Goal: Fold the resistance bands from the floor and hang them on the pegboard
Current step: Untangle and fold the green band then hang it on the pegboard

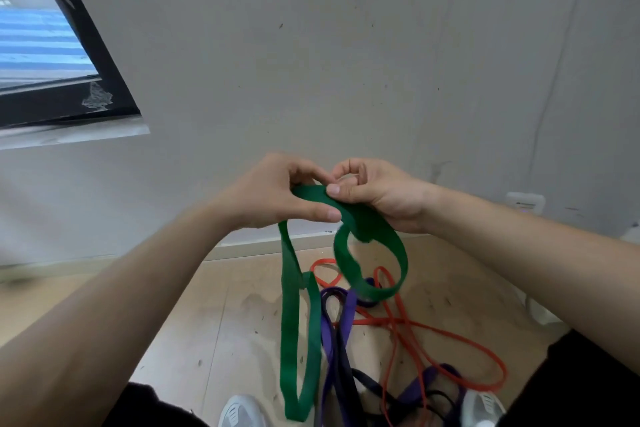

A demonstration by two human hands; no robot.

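Observation:
A wide green resistance band (298, 322) hangs in front of me, held up at chest height by both hands. My left hand (273, 191) pinches its top between thumb and fingers. My right hand (374, 191) pinches the same stretch just beside it, thumb on top, and a short loop of the band droops below that hand. A long loop hangs down toward my feet. On the wooden floor below lie a purple band (341, 333), a thin red band (446, 336) and a black band (370, 381), tangled together. No pegboard is in view.
A grey wall (346, 62) stands close in front, with a dark-framed window (69, 55) at the upper left. A white box (524, 201) sits on the wall low at the right. My light shoes (242, 412) show at the bottom edge beside the tangle.

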